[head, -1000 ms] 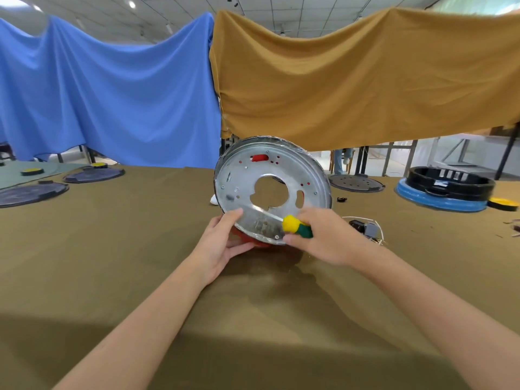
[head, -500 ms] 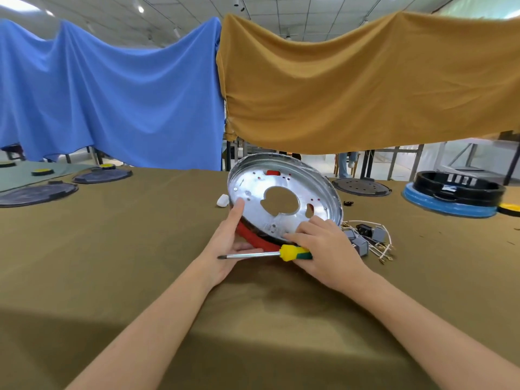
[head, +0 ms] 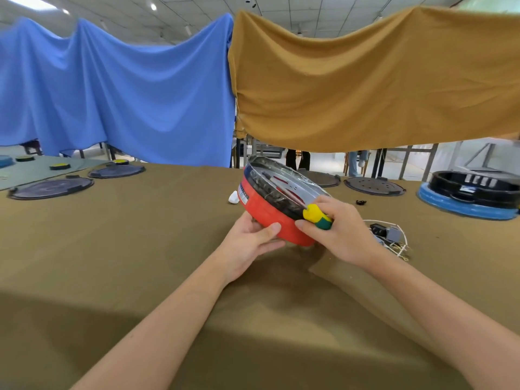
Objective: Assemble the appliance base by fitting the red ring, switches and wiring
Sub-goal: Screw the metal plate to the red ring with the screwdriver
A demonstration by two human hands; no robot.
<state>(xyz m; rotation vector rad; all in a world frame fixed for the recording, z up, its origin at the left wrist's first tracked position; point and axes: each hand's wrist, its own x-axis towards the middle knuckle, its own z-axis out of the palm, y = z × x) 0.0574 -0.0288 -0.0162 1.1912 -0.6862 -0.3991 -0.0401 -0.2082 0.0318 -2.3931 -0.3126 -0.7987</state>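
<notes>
- Here the red ring sits round the metal pan, and the two together are held tilted just above the table, the open side of the pan facing up and away from the person.
- The left hand holds the near lower edge of the red ring: its thumb lies curled over the red outer wall and its fingers reach underneath, mostly hidden.
- The right hand grips a screwdriver by its yellow and green handle, fingers curled round it, and its thumb touches the red ring from the near side.
- The screwdriver's shaft points up and left into the pan; its tip is blurred, so what it touches cannot be told.
- A small heap of switches and wiring lies on the table just to the right of the right hand, apart from the pan.
- A small white piece lies on the table just behind the ring on its left side.
- Farther off on the table are dark round plates and, at the far right, a black part on a blue ring.
- A blue cloth and a mustard cloth hang behind the table.
</notes>
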